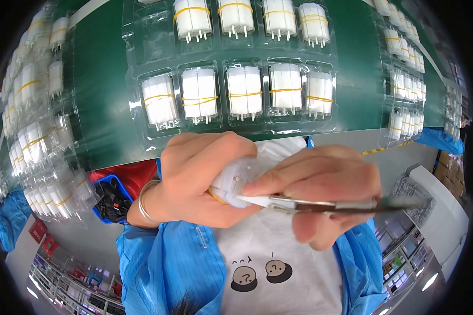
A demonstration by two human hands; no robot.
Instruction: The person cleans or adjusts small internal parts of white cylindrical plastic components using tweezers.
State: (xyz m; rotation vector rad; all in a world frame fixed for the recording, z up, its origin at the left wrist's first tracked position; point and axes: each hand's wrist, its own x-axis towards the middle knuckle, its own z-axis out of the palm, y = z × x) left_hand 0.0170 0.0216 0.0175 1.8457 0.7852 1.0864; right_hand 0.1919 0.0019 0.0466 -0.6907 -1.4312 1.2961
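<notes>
My left hand (pixel 202 170) is wrapped round a bundle of white plastic pieces (pixel 227 185), a yellow rubber band about it, held above my lap near the table's front edge. My right hand (pixel 320 189) grips a long, thin metal tool (pixel 320 206) with a pale pointed tip. Tweezers are likely, but motion blur hides its exact kind. The tip and my right fingers meet the near end of the bundle. Just beyond my hands, a clear plastic tray (pixel 257 126) holds several banded white bundles (pixel 245 92) with thin pins at their lower ends.
The green table (pixel 102 100) runs across in front of me. More clear trays of white bundles stand stacked at the left (pixel 34 139) and lie at the right (pixel 404 86). Below the left table edge sits a blue bin (pixel 110 197) with dark contents, beside something red (pixel 134 178).
</notes>
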